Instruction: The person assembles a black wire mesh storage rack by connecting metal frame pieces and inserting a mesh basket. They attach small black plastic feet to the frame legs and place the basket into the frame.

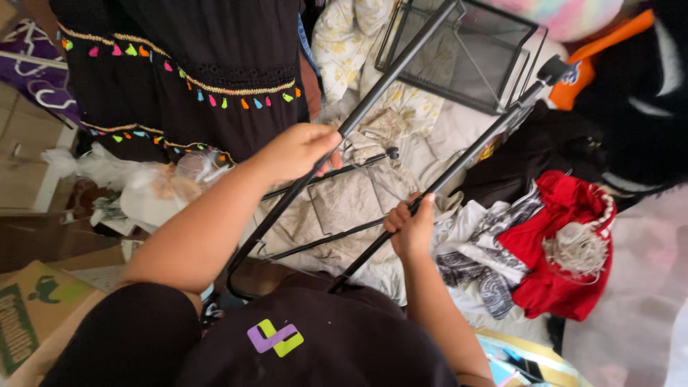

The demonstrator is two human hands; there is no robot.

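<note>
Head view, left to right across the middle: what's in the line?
Cardboard box → white plastic bags → left hand gripping a black metal pole → right hand gripping a second black pole → red garment.

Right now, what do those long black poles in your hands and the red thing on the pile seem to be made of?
The black poles look like metal tubing with a matte dark coating: thin, straight, rigid, faint sheen. Left hand and right hand each grip one. The red garment looks like soft cloth, crumpled into folds, with a pale stringy tuft.
</note>
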